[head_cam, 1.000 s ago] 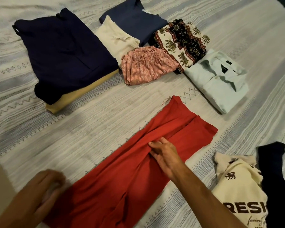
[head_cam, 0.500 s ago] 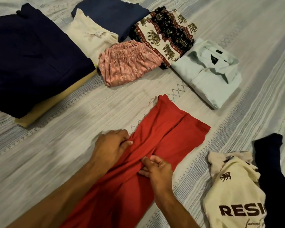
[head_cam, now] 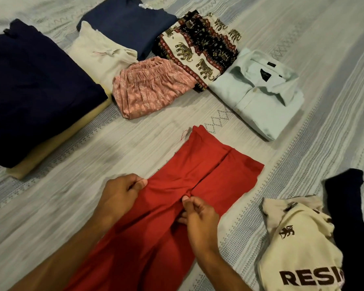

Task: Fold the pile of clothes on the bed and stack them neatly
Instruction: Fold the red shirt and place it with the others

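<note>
Pinching red trousers [head_cam: 177, 206] mid-length now: left hand [head_cam: 119, 193] came in onto left edge, right hand [head_cam: 198, 217] still nips centre crease; fold-over probably next.

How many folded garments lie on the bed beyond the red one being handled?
7: large navy piece on a tan one; cream; blue; pink; elephant print; pale shirt. Others could hide beneath.
</note>
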`<state>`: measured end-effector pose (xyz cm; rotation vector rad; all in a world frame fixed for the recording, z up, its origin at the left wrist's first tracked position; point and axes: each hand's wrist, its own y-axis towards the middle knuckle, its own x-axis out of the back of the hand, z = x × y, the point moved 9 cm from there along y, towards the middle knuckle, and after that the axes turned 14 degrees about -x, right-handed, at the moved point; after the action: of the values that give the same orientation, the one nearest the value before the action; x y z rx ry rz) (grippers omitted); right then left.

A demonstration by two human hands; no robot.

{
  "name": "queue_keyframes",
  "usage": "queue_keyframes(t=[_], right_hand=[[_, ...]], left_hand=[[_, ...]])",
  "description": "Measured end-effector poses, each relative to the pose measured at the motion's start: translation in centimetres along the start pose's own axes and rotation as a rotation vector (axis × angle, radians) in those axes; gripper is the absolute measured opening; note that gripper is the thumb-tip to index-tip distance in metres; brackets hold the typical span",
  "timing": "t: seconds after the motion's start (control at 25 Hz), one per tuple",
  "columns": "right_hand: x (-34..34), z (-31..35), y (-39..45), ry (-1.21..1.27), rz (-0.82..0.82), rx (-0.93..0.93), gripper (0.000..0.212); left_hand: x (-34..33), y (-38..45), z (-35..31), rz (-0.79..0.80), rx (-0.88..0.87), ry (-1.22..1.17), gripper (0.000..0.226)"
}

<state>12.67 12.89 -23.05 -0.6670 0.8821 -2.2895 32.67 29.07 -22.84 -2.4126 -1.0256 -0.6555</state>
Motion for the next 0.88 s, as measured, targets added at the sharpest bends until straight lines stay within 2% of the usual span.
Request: queue_keyframes(t=[0.08,0.16,0.24,0.28,0.36,0.44,0.52,0.64,0.72,0.76,0.88], right_hand=[[0.3,-0.6,-1.0,-0.044,-0.056,0.037,0.036],[-0.2,-1.1,-1.3,0.121,-0.003,-0.063,0.026],[-1.3,-0.1,-0.7,0.336,0.123,-0.203,0.015],[-1.6,0.5,-0.1,0.397,0.18,-0.248,0.024],[-1.5,2.1,1.2,0.441,0.21,-0.278,0.036],[-1.4,2.9,1.7,0.423,0.187,-0.289,0.031],[-1.4,2.7,1.6,0.402,0.152,-0.306,0.016],[-1.6,1.7,1.6,0.392,0.157,-0.304,0.027],[-1.4,1.4,2.0,0.362,0.136,-0.302,0.03],[-1.2,1.3,2.2,0.361,0.12,-0.307,0.028],[0.2,2.3,3.2,0.477,0.04,-0.292,0.019]], left_hand=[[0.0,-0.2,-0.6,-0.037,-0.026,0.058,0.024],[0.2,-0.2,-1.7,-0.076,-0.058,0.094,0.021],[0.2,0.1,-3.4,-0.112,-0.107,0.072,0.007],[0.1,0.6,-4.3,-0.125,-0.143,0.055,0.005],[-0.5,2.5,-6.5,-0.126,-0.229,0.02,0.017],[-1.8,5.9,-9.1,-0.059,-0.339,0.008,0.029],[-3.6,10.1,-12.0,0.07,-0.468,0.081,0.044],[-7.0,15.5,-14.9,0.345,-0.567,0.449,0.053],[-8.3,17.6,-15.5,0.464,-0.578,0.629,0.044],[-8.4,18.3,-15.7,0.466,-0.581,0.625,0.036],[-7.5,19.4,-15.5,0.393,-0.599,0.388,0.018]])
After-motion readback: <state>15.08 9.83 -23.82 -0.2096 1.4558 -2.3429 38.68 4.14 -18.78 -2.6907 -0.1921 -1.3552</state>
